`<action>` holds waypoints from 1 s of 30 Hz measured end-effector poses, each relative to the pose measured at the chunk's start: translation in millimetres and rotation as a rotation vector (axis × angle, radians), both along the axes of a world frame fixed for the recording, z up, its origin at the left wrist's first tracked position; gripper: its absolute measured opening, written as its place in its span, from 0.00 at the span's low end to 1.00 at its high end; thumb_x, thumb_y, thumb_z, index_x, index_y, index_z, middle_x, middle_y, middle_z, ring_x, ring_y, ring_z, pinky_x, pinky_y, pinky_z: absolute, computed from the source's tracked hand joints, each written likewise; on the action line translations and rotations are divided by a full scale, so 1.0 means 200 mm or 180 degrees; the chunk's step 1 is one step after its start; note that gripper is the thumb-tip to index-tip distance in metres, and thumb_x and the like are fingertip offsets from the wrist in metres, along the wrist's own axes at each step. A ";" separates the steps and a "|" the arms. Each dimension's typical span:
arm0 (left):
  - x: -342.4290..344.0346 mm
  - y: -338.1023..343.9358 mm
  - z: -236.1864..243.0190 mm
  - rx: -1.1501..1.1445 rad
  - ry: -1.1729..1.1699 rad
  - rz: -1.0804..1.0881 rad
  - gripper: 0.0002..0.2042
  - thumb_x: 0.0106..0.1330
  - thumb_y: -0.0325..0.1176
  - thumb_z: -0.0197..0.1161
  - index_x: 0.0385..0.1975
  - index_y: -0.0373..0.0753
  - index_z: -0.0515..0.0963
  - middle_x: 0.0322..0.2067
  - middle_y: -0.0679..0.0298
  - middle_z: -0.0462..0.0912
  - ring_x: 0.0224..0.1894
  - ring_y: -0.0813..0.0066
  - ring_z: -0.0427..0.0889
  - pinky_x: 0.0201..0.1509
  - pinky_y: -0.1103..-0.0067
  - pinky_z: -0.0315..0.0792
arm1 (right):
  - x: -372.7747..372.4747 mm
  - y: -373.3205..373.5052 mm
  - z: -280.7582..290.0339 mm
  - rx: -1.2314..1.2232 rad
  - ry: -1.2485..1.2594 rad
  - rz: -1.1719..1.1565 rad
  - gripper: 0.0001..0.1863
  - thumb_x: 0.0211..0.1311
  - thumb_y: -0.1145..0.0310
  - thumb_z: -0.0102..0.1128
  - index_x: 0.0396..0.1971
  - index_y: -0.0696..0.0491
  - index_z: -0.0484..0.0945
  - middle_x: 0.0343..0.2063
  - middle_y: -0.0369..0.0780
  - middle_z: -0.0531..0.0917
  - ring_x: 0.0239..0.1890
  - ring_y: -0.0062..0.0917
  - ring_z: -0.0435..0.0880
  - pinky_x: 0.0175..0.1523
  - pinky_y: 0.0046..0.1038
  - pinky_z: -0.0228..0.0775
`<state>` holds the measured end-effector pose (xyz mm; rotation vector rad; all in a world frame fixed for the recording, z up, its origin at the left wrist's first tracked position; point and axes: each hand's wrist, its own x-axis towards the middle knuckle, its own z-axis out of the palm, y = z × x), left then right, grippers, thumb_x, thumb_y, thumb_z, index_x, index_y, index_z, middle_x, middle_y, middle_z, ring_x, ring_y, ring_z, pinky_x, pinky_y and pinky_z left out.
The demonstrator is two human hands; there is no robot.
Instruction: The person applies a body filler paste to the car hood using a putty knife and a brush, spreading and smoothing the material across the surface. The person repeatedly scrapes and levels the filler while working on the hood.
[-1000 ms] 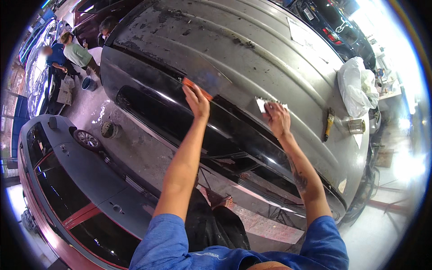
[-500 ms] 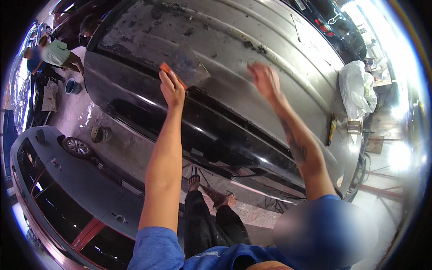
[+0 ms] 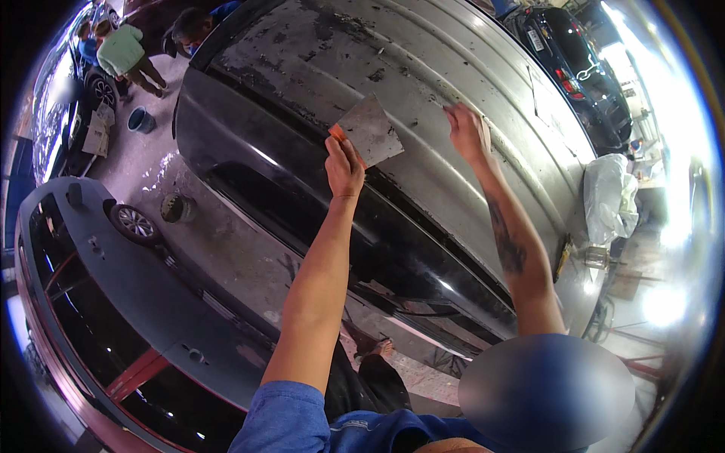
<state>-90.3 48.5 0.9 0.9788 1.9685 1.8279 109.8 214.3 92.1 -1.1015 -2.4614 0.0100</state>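
Observation:
My left hand (image 3: pixel 346 170) grips the orange handle (image 3: pixel 337 132) of a wide putty spreader. Its flat grey metal blade (image 3: pixel 375 134) is tilted over the near side of a ribbed car roof (image 3: pixel 434 170). To the right, my right hand (image 3: pixel 470 137) is held over the roof with its fingers bent together. Something thin and pale shows by its fingertips, too small to name. Dark smears and patches (image 3: pixel 281 58) mark the far left part of the roof.
A plastic bag (image 3: pixel 606 200), a can (image 3: pixel 596 257) and a yellow-handled tool (image 3: pixel 563 258) sit at the roof's right end. At left stand a grey car (image 3: pixel 177 321) and two buckets (image 3: pixel 140 121). People (image 3: pixel 124 53) stand farther back; another person (image 3: pixel 195 30) is beyond the roof's far left corner.
The view has shifted. My left hand has moved right in the picture with the spreader, whose blade appears turned more toward me. My right hand has also shifted slightly right and is less blurred.

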 end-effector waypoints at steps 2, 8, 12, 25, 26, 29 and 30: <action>0.00 0.00 -0.01 0.0042 -0.0033 0.0057 0.08 0.73 0.35 0.46 0.36 0.37 0.60 0.23 0.44 0.75 0.29 0.37 0.75 0.26 0.55 0.63 | 0.05 -0.26 0.00 0.0126 0.0018 0.0155 0.08 0.62 0.70 0.55 0.37 0.54 0.80 0.36 0.43 0.80 0.40 0.41 0.79 0.43 0.41 0.72; -0.05 -0.01 -0.01 0.0671 -0.1064 0.0258 0.10 0.74 0.37 0.47 0.39 0.37 0.58 0.22 0.53 0.74 0.20 0.56 0.76 0.20 0.68 0.67 | 0.20 -0.89 0.01 -0.0065 -0.0486 -0.0154 0.14 0.57 0.73 0.58 0.45 0.54 0.77 0.45 0.42 0.76 0.48 0.38 0.76 0.50 0.36 0.70; -0.34 -0.10 0.01 0.1784 -0.2066 0.0718 0.13 0.75 0.41 0.46 0.44 0.38 0.55 0.29 0.57 0.72 0.17 0.74 0.72 0.16 0.79 0.67 | 0.12 -0.98 -0.04 -0.0111 -0.0735 0.0198 0.18 0.53 0.74 0.61 0.47 0.54 0.76 0.47 0.40 0.76 0.53 0.36 0.74 0.56 0.36 0.67; -0.62 0.01 -0.07 0.1275 -0.1079 0.0698 0.10 0.75 0.36 0.43 0.36 0.37 0.57 0.23 0.58 0.71 0.13 0.71 0.73 0.16 0.78 0.66 | -0.60 -0.41 -0.04 -0.0292 -0.0238 0.0724 0.11 0.60 0.65 0.59 0.41 0.52 0.81 0.36 0.43 0.82 0.40 0.40 0.82 0.43 0.38 0.72; -0.62 0.01 -0.06 0.1361 -0.1181 0.0684 0.10 0.75 0.36 0.42 0.36 0.37 0.56 0.23 0.59 0.71 0.13 0.72 0.72 0.16 0.78 0.66 | -0.59 -0.37 0.00 -0.0354 0.0109 0.0466 0.12 0.60 0.64 0.59 0.41 0.52 0.81 0.34 0.44 0.82 0.38 0.42 0.82 0.41 0.38 0.73; -0.63 -0.01 -0.05 0.1459 -0.1556 0.0554 0.10 0.75 0.36 0.42 0.36 0.37 0.56 0.23 0.59 0.71 0.13 0.73 0.72 0.16 0.78 0.66 | -0.42 -0.28 0.08 -0.0102 0.0613 -0.0146 0.16 0.60 0.61 0.61 0.44 0.54 0.80 0.27 0.49 0.83 0.30 0.41 0.84 0.37 0.36 0.74; -0.64 -0.02 -0.05 0.1512 -0.1683 0.0522 0.10 0.75 0.37 0.42 0.36 0.37 0.56 0.23 0.59 0.71 0.13 0.73 0.71 0.16 0.78 0.66 | -0.35 -0.28 0.07 -0.0154 0.1032 -0.0175 0.16 0.62 0.61 0.61 0.46 0.54 0.79 0.28 0.44 0.84 0.26 0.35 0.83 0.35 0.34 0.74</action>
